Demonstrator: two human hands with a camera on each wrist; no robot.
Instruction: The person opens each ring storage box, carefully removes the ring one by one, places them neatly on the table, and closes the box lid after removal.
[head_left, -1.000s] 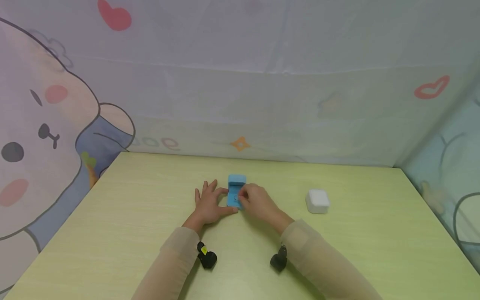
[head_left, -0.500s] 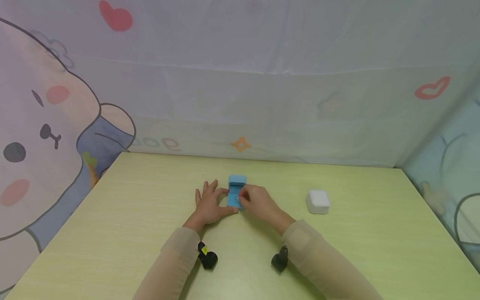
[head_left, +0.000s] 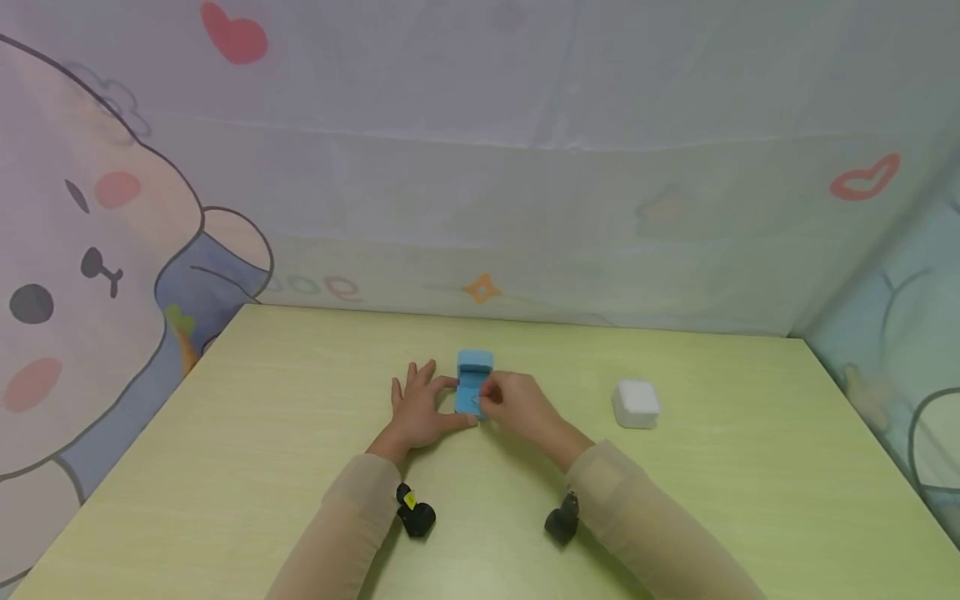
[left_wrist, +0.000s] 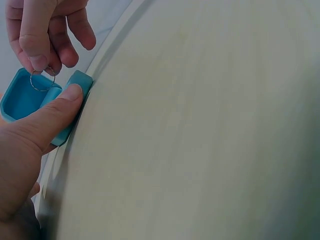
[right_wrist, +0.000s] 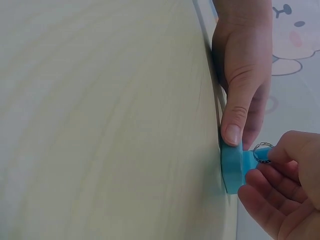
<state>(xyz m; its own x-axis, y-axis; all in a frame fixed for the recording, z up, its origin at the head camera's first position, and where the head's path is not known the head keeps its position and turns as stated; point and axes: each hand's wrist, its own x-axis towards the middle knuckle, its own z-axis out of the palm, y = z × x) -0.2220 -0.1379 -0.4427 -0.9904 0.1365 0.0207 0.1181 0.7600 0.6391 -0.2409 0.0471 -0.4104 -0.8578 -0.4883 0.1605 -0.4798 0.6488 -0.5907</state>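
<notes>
A small light-blue ring box (head_left: 476,359) stands on the table with its lid raised. My left hand (head_left: 420,415) holds its base between thumb and index finger, with the other fingers spread. In the left wrist view the thumb presses on the front of the box (left_wrist: 22,107). My right hand (head_left: 519,406) pinches a thin silver ring (right_wrist: 255,152) between thumb and index finger. The ring hangs just over the box base in the left wrist view; whether it touches the base I cannot tell. Its other fingers are loosely bent.
A white rounded box (head_left: 637,404) stands on the table (head_left: 742,467) to the right of my right hand. Behind the table's far edge hangs a printed curtain (head_left: 600,208). Each wrist carries a small black camera (head_left: 417,517).
My right hand, with the ring, has shifted slightly toward me. The left hand and the ring box stay in place apart from a small shift of the view.
</notes>
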